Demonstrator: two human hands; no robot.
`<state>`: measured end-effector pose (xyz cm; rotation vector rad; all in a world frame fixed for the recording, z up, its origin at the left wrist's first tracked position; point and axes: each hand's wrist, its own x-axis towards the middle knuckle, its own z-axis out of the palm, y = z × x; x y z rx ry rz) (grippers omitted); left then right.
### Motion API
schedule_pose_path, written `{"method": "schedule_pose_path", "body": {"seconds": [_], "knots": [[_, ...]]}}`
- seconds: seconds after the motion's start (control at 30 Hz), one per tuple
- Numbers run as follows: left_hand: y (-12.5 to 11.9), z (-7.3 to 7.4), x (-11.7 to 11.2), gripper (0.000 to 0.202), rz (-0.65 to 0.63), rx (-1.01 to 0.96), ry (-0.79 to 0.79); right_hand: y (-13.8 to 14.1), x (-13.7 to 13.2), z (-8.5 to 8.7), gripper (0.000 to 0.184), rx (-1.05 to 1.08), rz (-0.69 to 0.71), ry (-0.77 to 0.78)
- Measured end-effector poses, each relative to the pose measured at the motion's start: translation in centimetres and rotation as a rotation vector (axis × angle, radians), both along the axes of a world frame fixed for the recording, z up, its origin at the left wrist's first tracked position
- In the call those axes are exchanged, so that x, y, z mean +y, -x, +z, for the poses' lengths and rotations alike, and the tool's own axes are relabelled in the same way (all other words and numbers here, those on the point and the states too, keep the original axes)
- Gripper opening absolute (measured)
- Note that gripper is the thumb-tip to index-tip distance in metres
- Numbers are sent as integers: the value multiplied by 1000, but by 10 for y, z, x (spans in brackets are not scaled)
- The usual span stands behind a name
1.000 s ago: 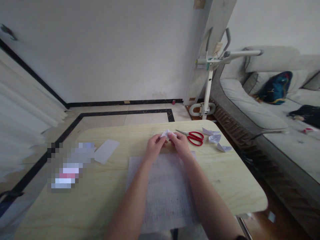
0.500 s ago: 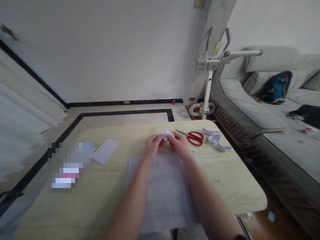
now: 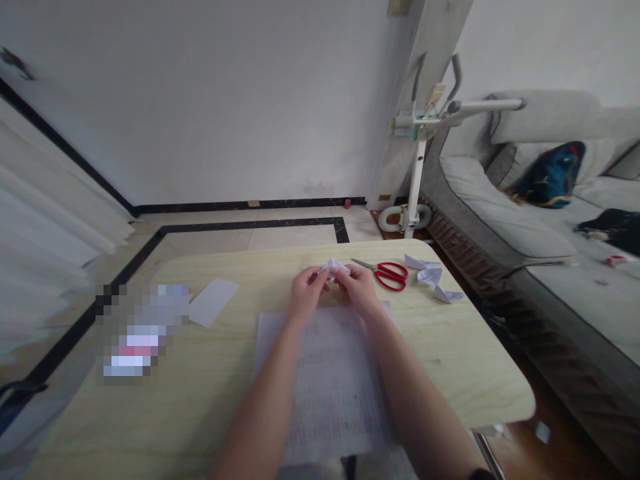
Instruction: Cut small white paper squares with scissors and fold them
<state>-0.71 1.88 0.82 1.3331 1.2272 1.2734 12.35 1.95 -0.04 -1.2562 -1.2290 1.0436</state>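
Observation:
Between my two hands is a small piece of folded white paper (image 3: 332, 266), its peak showing above the fingers. My left hand (image 3: 306, 291) pinches its left side, and my right hand (image 3: 358, 285) grips the right side with the thumb on the near face. Fingers cover much of the lower part. Just right of my right hand lie scissors (image 3: 393, 273) with red handles, blades pointing left. Several folded paper pieces (image 3: 429, 276) rest beyond them. Under my forearms is a large printed sheet (image 3: 335, 380), its text too blurred to read.
The pale wooden table (image 3: 210, 393) has rounded corners. A blank white paper sheet (image 3: 214, 302) lies on its left, beside a pixelated area. A grey sofa (image 3: 500, 220) stands to the right, with a white exercise stand (image 3: 416, 173) behind the table.
Both hands have shifted slightly around the folded paper, and the thumbs sit closer together on it. Its peak looks a little lower and wider. The other things lie as before.

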Motion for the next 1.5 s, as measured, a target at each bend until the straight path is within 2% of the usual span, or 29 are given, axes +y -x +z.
{"method": "schedule_pose_path", "body": {"seconds": [0.3, 0.67, 0.77, 0.93, 1.17, 1.37, 1.5], "knots": [[0, -2, 0, 30, 30, -84, 66, 0, 0, 0, 44, -48, -3, -44], [1, -4, 1, 30, 25, -156, 81, 2, -2, 2, 43, 146, 28, -26], [1, -4, 0, 30, 31, -175, 75, 2, -2, 1, 44, 128, 27, -24], [0, 3, -3, 26, -53, -86, 60, 2, -2, 0, 44, 107, 33, -52], [0, 8, -4, 28, -28, -20, 62, 2, -2, 0, 44, 56, 9, -63], [0, 4, -3, 22, 24, -62, 60, 2, -1, -3, 41, -49, 15, -110], [-2, -2, -1, 28, 54, -90, 65, 2, 0, -4, 40, -44, 5, -113]]}}
